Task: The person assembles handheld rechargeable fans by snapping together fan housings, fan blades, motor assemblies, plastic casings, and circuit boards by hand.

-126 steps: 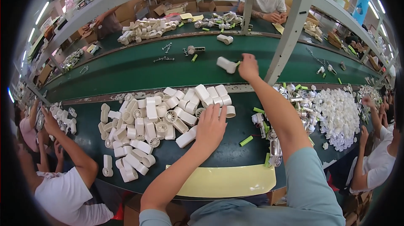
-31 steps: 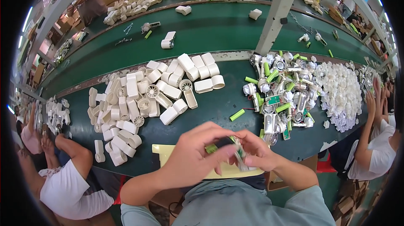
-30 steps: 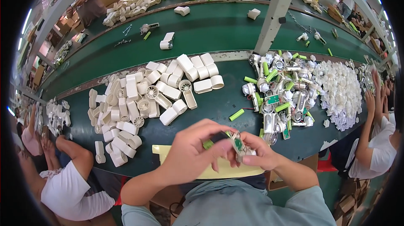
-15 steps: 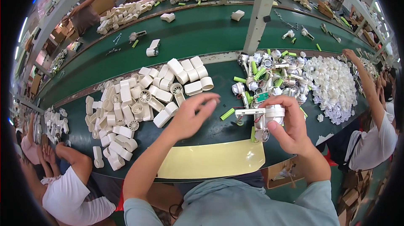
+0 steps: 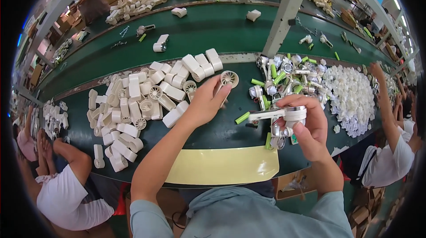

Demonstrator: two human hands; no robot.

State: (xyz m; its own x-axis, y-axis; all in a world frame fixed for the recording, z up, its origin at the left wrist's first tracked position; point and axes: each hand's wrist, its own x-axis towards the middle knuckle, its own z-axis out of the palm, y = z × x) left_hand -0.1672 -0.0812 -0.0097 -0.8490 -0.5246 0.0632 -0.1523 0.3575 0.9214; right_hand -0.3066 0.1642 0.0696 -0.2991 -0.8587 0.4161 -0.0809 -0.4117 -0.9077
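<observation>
My left hand [image 5: 207, 100] is closed on a cream plastic housing [image 5: 229, 78], whose round end with a spoked grille points up past the fingertips. It is raised at the right edge of a pile of similar cream housings [image 5: 133, 97]. In my right hand [image 5: 310, 129] is a white inner assembly [image 5: 284, 114] with a round head and a flat arm reaching left. My fingers and thumb pinch its round head. Behind that hand lies a heap of similar assemblies [image 5: 288, 76] with green cylindrical cells [image 5: 242, 118]. A bit of green circuit board shows beneath the right hand.
A yellow sheet [image 5: 222, 165] lies along the bench's near edge. Right of the assemblies is a mound of small translucent white parts [image 5: 350, 96]. A pale metal post [image 5: 286, 16] rises behind the bench, beside a green conveyor belt [image 5: 204, 29]. Other people sit at both sides.
My left hand, bare before, has taken a cream housing from the pile and lifted it. The right hand has turned the white assembly, so its arm and head show from another side.
</observation>
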